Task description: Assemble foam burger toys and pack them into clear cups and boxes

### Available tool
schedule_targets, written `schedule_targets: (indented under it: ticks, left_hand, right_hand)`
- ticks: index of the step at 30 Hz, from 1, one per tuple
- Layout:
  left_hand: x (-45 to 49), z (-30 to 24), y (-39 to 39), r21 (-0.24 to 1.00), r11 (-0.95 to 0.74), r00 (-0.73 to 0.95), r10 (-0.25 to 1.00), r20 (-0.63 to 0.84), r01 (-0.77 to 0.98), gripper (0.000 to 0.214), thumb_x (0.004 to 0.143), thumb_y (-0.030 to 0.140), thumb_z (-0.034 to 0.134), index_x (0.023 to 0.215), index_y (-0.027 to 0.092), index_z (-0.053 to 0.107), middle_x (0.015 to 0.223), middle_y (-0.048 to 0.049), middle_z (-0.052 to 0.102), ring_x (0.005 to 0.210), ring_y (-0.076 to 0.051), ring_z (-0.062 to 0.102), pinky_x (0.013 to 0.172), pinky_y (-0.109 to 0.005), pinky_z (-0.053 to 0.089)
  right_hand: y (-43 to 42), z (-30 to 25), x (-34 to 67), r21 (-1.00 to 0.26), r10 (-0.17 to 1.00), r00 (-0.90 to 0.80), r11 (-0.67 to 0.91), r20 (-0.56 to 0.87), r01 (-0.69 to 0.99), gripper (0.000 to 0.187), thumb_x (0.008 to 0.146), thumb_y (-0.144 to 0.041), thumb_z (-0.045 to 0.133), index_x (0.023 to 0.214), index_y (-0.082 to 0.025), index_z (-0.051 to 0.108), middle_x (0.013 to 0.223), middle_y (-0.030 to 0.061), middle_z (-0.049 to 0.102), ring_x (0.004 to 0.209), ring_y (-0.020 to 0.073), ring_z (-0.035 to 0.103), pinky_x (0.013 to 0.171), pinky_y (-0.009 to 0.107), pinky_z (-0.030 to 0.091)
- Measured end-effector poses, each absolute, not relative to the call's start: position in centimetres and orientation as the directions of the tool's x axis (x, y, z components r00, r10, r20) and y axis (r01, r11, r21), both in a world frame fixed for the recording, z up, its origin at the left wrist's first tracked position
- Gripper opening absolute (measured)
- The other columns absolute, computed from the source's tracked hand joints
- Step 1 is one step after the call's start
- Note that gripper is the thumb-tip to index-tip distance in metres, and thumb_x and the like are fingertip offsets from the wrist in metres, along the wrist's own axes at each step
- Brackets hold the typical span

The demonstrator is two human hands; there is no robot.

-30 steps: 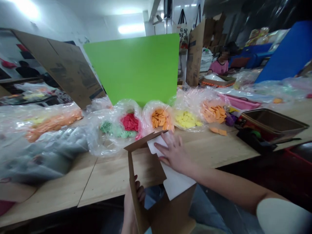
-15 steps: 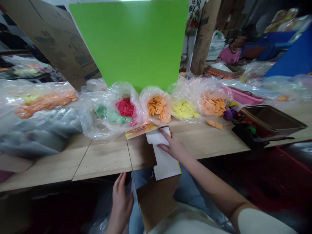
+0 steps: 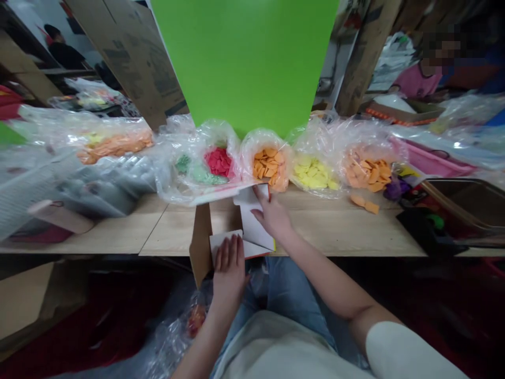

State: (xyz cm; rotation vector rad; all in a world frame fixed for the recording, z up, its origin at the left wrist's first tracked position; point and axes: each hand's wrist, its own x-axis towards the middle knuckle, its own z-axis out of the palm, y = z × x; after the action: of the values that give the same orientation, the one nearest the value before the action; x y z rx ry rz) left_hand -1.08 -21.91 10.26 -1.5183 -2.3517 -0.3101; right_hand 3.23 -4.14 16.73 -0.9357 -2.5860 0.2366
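Observation:
A small cardboard box with a brown inside and white flaps stands at the near edge of the wooden table. My left hand lies flat, fingers stretched out, on the near white flap. My right hand presses with extended fingers on the right white flap. Neither hand grips anything.
Clear plastic bags of coloured chips lie along the table: red and green, orange, yellow, orange. A green board stands behind them. Cardboard sheets lean at left. A brown tray sits right. A person sits far right.
The camera tilted down. My left hand came up from beside the box onto the near flap and pressed it flat. My right hand stayed on the right flap as the box moved closer to the bags.

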Motion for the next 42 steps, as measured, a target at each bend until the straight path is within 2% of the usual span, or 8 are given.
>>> schedule_targets:
  ticks: [5,10,14,17,22,28,34,42]
  left_hand:
    - [-5.2,7.0,-21.8,-0.132,0.302,-0.226,0.884,0.409,0.944,0.051,0.083,0.009,0.036,0.133,0.023,0.041,0.134,-0.0105,0.046,0.122,-0.026,0.043,0.098,-0.043,0.034]
    - [-7.5,7.1,-22.0,-0.179,0.162,-0.091,0.931,0.353,0.97,0.049,0.082,0.006,0.033,0.129,0.016,0.046,0.129,-0.0105,0.051,0.116,-0.022,0.05,0.095,-0.034,0.039]
    - [-7.1,7.1,-22.2,-0.161,0.189,-0.122,0.927,0.354,0.969,0.05,0.082,0.006,0.033,0.129,0.017,0.045,0.131,-0.0098,0.05,0.119,-0.022,0.047,0.098,-0.035,0.037]
    - [-6.0,6.3,-22.7,-0.11,0.236,-0.179,0.91,0.375,0.966,0.049,0.083,0.009,0.036,0.13,0.015,0.043,0.133,-0.0122,0.047,0.124,-0.024,0.041,0.101,-0.04,0.034]
    - [-4.5,5.6,-22.6,0.088,0.257,-0.27,0.873,0.405,0.962,0.057,0.083,0.035,0.047,0.132,0.007,0.038,0.139,-0.0191,0.036,0.132,-0.031,0.026,0.105,-0.048,0.026]
    - [-4.7,6.7,-20.8,0.315,0.295,-0.421,0.761,0.493,0.902,0.032,0.086,0.017,0.042,0.115,0.013,0.054,0.124,-0.0152,0.053,0.12,-0.025,0.044,0.096,-0.042,0.04]
    - [-2.8,3.0,-25.6,0.123,0.051,-0.118,0.77,0.628,0.991,0.045,0.078,0.006,0.052,0.121,0.02,0.049,0.119,-0.0109,0.057,0.129,-0.024,0.033,0.101,-0.042,0.035]
    - [-1.9,6.6,-24.1,0.151,0.365,-0.395,0.834,0.386,0.919,0.077,0.08,0.049,0.048,0.138,0.005,0.024,0.142,-0.0216,0.03,0.133,-0.032,0.02,0.105,-0.049,0.023]
  right_hand:
    - [-3.7,15.8,4.4,-0.342,0.579,-0.75,0.809,0.321,0.478,0.059,0.086,-0.041,0.046,0.139,-0.025,0.025,0.114,0.0163,0.047,0.083,0.0241,0.06,0.068,0.036,0.048]
    - [-2.3,21.8,4.2,-0.416,0.546,-0.516,0.837,0.66,0.354,0.033,0.089,-0.038,0.04,0.105,-0.019,0.062,0.124,0.0126,0.044,0.118,0.0261,0.04,0.096,0.041,0.034]
    - [-0.7,25.3,-0.1,-0.357,0.23,-0.921,0.928,0.313,0.11,0.046,0.087,-0.052,0.038,0.119,-0.023,0.053,0.12,0.0072,0.053,0.112,0.023,0.048,0.091,0.036,0.038]
    - [-0.1,24.3,-2.7,-0.305,0.019,-0.999,0.952,0.047,0.004,0.063,0.076,-0.066,0.046,0.125,-0.026,0.048,0.123,0.0063,0.054,0.109,0.0246,0.051,0.086,0.034,0.041]
    - [-1.1,21.8,-2.9,-0.042,0.152,-0.974,0.988,0.167,0.147,0.061,0.078,-0.056,0.052,0.127,-0.021,0.044,0.115,0.0117,0.058,0.108,0.0285,0.05,0.083,0.038,0.039]
    - [-3.0,21.0,-1.9,0.158,0.173,-0.938,0.961,0.3,0.228,0.064,0.082,-0.039,0.056,0.135,-0.015,0.032,0.112,0.0153,0.056,0.109,0.0291,0.045,0.087,0.04,0.032]
    - [-1.9,20.0,-0.6,0.174,0.137,-0.947,0.965,0.291,0.193,0.064,0.086,-0.037,0.049,0.14,-0.018,0.021,0.11,0.0136,0.056,0.1,0.0276,0.047,0.08,0.04,0.033]
    - [-2.5,20.0,0.1,0.103,0.043,-0.939,0.991,0.342,0.083,0.072,0.081,-0.037,0.052,0.141,-0.017,0.019,0.144,0.0094,0.027,0.132,0.029,0.018,0.103,0.046,0.017]
